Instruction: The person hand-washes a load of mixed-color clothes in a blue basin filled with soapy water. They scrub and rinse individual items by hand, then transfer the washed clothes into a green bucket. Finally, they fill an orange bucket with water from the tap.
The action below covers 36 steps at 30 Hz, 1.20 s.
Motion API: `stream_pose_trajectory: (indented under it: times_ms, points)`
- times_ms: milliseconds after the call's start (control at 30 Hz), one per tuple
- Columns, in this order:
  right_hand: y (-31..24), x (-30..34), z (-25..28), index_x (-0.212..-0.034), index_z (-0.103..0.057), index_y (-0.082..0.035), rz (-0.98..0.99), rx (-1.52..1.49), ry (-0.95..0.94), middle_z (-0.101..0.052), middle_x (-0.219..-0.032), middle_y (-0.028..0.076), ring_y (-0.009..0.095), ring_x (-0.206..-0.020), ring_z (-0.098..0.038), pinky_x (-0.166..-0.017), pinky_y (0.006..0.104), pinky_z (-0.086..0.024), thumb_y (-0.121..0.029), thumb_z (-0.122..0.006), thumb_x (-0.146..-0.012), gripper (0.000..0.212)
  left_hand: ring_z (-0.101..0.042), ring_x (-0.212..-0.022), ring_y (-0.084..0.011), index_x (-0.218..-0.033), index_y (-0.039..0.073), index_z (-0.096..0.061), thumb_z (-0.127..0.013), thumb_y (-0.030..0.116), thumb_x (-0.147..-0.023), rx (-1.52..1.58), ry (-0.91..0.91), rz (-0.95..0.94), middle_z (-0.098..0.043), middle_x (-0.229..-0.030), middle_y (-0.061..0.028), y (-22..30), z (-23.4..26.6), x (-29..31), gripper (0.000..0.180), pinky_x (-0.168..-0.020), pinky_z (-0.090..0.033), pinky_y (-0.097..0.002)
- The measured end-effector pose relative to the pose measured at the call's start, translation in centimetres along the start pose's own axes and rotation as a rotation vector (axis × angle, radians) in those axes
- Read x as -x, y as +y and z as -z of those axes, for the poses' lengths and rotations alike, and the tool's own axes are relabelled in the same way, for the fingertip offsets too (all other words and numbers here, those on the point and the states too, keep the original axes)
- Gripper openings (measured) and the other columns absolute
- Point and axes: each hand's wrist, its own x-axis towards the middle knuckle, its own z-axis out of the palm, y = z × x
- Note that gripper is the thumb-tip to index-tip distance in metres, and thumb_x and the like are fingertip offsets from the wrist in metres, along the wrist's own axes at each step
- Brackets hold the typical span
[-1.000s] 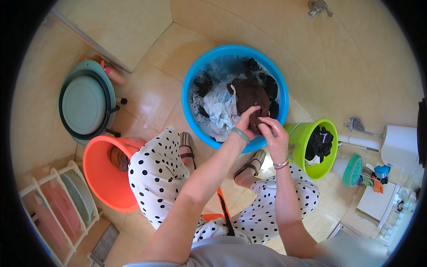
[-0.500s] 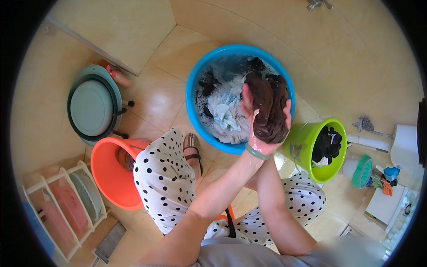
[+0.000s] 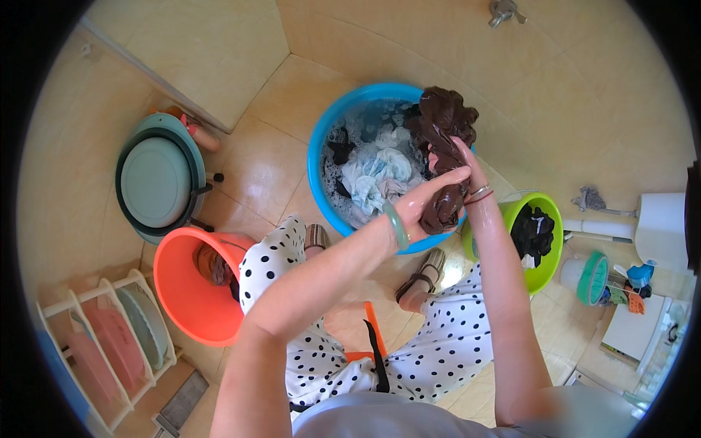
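Over the right rim of a blue basin [image 3: 315,164], my two hands grip a wet dark brown garment [image 3: 447,113]. My left hand [image 3: 418,204], with a green bangle at its wrist, is closed round the lower end. Just above it, my right hand [image 3: 467,157] holds the twisted middle part. The upper end bulges out in a bunched lump beyond my hands. Inside the basin, white and pale blue laundry [image 3: 380,175] lies in sudsy water. Dark pieces [image 3: 340,146] float beside it. What the garment is exactly cannot be made out.
A lime green bucket [image 3: 549,271] with dark clothes stands right of the basin. An orange bucket [image 3: 182,317] with clothes is tilted by my left knee. Folded teal basins [image 3: 155,182] lean at the left, above a white rack [image 3: 128,292]. A tap [image 3: 504,11] is on the far wall.
The brown garment has gone from a bundle cupped in my hands to a longer twisted shape, its top pushed farther away. My forearms have spread apart, and the view has shifted slightly.
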Motion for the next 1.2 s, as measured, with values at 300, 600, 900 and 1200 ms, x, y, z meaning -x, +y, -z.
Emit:
stream_pose_trajectory:
  times_ms: [300, 600, 900, 1200]
  points:
    - [-0.7, -2.9, -1.1, -0.102, -0.063, 0.002, 0.211, 0.536, 0.225, -0.068, -0.086, 0.012, 0.024, -0.072, -0.067, -0.063, 0.0349, -0.054, -0.024, -0.064, -0.088, 0.03, -0.066, -0.086, -0.0251, -0.103, -0.004, -0.064, -0.073, 0.028, -0.073, -1.083, 0.409, -0.333, -0.069, -0.097, -0.0145, 0.5, 1.7, -3.6, 0.045, -0.081, -0.051, -0.0348]
    - [1.3, -4.0, -1.9, -0.096, -0.063, 0.01, 0.361, 1.32, 0.477, -0.064, -0.099, 0.033, 0.045, -0.099, -0.061, -0.087, 0.0467, -0.05, -0.022, -0.07, -0.081, 0.036, -0.064, -0.102, -0.0381, -0.112, 0.001, -0.062, -0.072, 0.043, -0.071, -1.544, 0.668, -0.128, -0.068, -0.103, -0.0254, 0.3, 3.1, -5.1, 0.059, -0.089, -0.051, -0.0417]
    - [0.9, -4.3, 4.7, -0.102, -0.056, 0.014, 0.215, 1.18, 0.406, -0.063, -0.099, 0.036, 0.048, -0.097, -0.061, -0.084, 0.0473, -0.049, -0.029, -0.065, -0.081, 0.048, -0.057, -0.107, -0.0235, -0.134, 0.013, -0.051, -0.073, 0.04, -0.081, -0.201, 0.055, -0.149, -0.06, -0.121, -0.0064, 1.6, 3.8, -5.9, 0.063, -0.093, -0.044, -0.0403]
    - [0.6, 2.0, -4.8, -0.125, -0.053, 0.005, 0.523, 1.82, 0.265, -0.039, -0.139, 0.027, 0.041, -0.129, -0.039, -0.102, 0.0486, -0.039, -0.007, -0.067, -0.072, 0.057, -0.056, -0.114, -0.0198, -0.123, 0.001, -0.06, -0.075, 0.055, -0.078, -0.18, 0.255, -0.38, -0.06, -0.125, -0.0101, 2.8, 4.4, -6.8, 0.072, -0.098, -0.043, -0.036]
